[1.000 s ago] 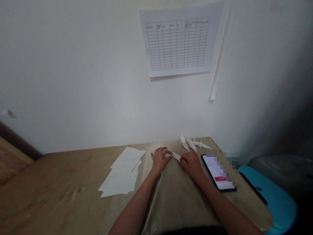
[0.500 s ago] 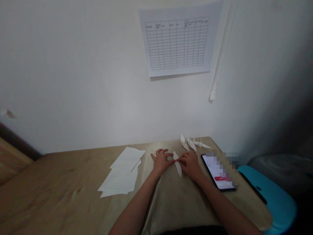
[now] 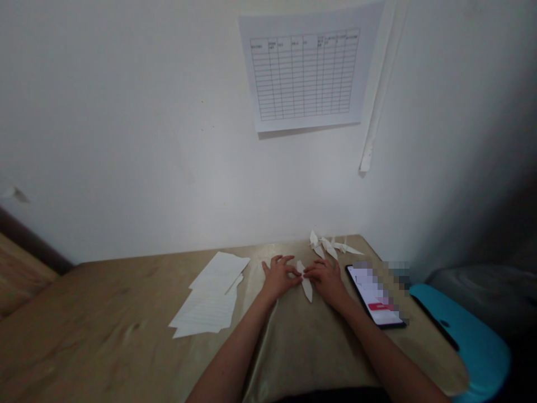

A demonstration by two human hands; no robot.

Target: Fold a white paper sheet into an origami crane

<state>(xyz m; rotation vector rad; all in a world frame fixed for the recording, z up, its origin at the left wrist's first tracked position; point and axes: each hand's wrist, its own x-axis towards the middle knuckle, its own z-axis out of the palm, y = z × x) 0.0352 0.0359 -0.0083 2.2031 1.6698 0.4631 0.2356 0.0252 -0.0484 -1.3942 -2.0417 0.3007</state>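
A narrow folded piece of white paper (image 3: 306,285) lies on the tan table (image 3: 126,313), pointing towards and away from me. My left hand (image 3: 280,277) pinches its left edge with thumb and forefinger, the other fingers spread. Pressed against the paper's right edge is my right hand (image 3: 326,278), fingertips curled onto it. The two hands nearly touch over the paper.
Several folded white paper figures (image 3: 329,246) sit at the table's far edge by the wall. A stack of lined sheets (image 3: 212,296) lies to the left. A phone (image 3: 375,295) with a lit screen lies to the right, beside a blue seat (image 3: 465,341). A printed table sheet (image 3: 304,73) hangs on the wall.
The folded paper has turned from lying crosswise between my hands to pointing lengthwise towards me. Both hands have closed in on it from either side.
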